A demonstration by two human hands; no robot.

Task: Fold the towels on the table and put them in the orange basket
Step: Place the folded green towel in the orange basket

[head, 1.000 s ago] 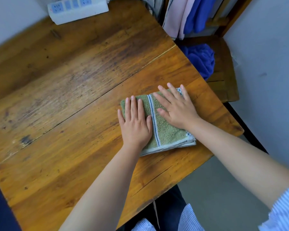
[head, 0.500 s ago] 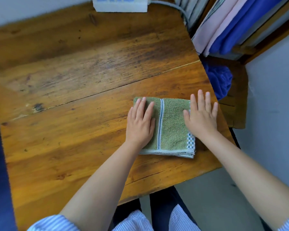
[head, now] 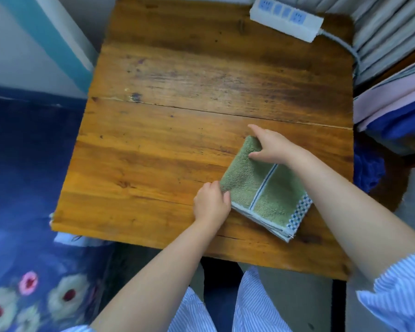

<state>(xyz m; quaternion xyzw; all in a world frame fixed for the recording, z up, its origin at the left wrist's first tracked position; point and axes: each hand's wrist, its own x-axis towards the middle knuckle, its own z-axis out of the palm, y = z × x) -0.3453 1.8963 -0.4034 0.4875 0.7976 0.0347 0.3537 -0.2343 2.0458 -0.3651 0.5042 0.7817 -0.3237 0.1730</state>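
Pinching the folded green towel [head: 261, 185] at two corners: left hand [head: 211, 204] grips the near-left corner, right hand [head: 271, 146] the far one. Towel lies on the table [head: 177, 140] near its right edge. Risk: lifting by corners only, the layers below the grips may sag open. Earlier both palms pressed flat on top; orange basket not in view.

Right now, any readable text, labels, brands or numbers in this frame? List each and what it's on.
None readable.
Power strip: blue socket panels only, no brand or rating legible.
Green towel gripped by the left hand and right hand: blue stripe and checkered edge, pattern only, no tag text visible.
Wooden table: grain and stains, no markings.
Stacked fabrics at right: no labels visible.
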